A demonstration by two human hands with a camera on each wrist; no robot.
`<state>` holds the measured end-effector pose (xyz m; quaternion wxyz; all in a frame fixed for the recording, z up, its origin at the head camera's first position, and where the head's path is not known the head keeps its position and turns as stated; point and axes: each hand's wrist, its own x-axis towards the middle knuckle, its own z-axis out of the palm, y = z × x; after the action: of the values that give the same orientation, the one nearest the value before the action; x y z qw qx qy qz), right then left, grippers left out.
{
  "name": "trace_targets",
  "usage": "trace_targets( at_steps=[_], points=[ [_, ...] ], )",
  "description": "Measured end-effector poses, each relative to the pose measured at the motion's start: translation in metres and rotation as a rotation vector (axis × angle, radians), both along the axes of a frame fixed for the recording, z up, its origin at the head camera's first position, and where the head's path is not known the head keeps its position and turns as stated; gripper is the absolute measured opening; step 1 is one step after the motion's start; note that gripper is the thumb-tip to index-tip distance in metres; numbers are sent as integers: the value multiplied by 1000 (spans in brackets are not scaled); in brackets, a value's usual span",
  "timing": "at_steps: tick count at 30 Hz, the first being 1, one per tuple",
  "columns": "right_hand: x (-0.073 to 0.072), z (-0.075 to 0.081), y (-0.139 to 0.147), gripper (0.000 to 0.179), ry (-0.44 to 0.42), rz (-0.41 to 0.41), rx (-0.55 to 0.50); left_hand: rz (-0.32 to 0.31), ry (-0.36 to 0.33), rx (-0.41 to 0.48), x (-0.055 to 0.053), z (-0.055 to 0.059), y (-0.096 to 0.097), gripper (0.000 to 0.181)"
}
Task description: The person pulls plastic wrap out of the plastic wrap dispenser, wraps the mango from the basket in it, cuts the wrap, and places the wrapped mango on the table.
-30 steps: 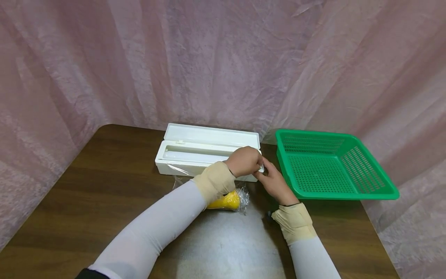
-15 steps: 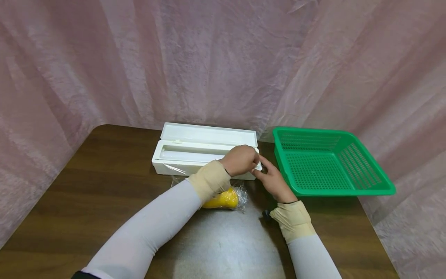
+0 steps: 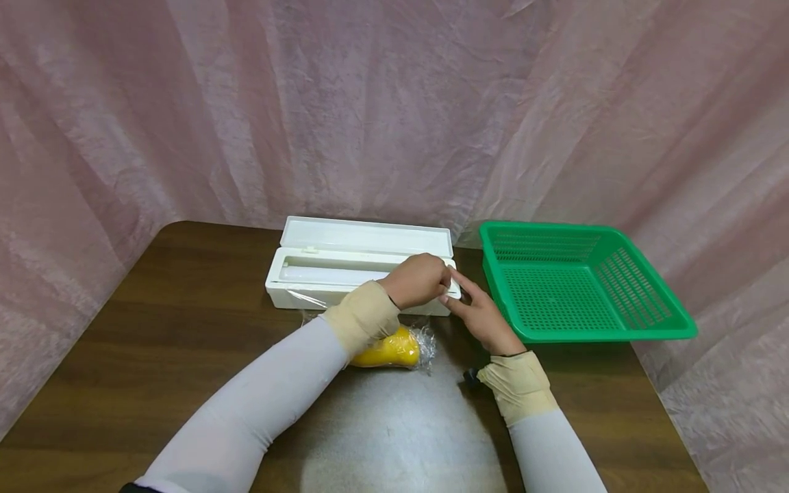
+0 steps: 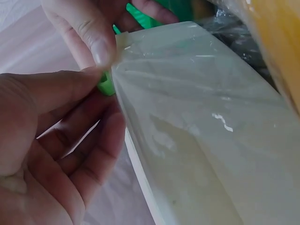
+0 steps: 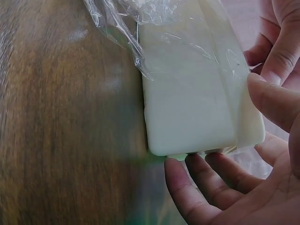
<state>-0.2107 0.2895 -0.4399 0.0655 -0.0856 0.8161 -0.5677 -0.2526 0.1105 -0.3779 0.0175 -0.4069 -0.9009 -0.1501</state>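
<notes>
A white cling film dispenser (image 3: 296, 296) lies at the table's back with its lid (image 3: 366, 236) tipped back and a film roll (image 3: 327, 275) inside. At its right end my left hand (image 3: 416, 282) pinches a small green slide cutter (image 4: 107, 86) between thumb and fingers, at the box edge. My right hand (image 3: 483, 320) grips that same end, thumb on the edge and fingers round the end face (image 5: 192, 136). Clear film stretches over the box front down to a yellow rounded item (image 3: 388, 350) wrapped in film; my left forearm partly hides it.
A green plastic basket (image 3: 548, 291) stands right of the dispenser, close to my right hand. A pink curtain (image 3: 370, 116) hangs behind the brown wooden table (image 3: 154, 356). A small dark object (image 3: 471, 376) shows beside my right wrist.
The whole view has shifted slightly, carrying the scene a little left and up. Both hands stay at the dispenser's right end, with hardly any movement against it.
</notes>
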Motion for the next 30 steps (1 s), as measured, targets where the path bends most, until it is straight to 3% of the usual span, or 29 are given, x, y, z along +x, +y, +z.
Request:
trace_targets(
  at_steps=[17, 30],
  points=[
    [-1, -1, -2, 69, -37, 5, -60, -19, 27, -16, -2, 1, -9, 13],
    [1, 1, -2, 70, -43, -7, -32, -32, 29, -17, -1, 1, -16, 15]
  ],
)
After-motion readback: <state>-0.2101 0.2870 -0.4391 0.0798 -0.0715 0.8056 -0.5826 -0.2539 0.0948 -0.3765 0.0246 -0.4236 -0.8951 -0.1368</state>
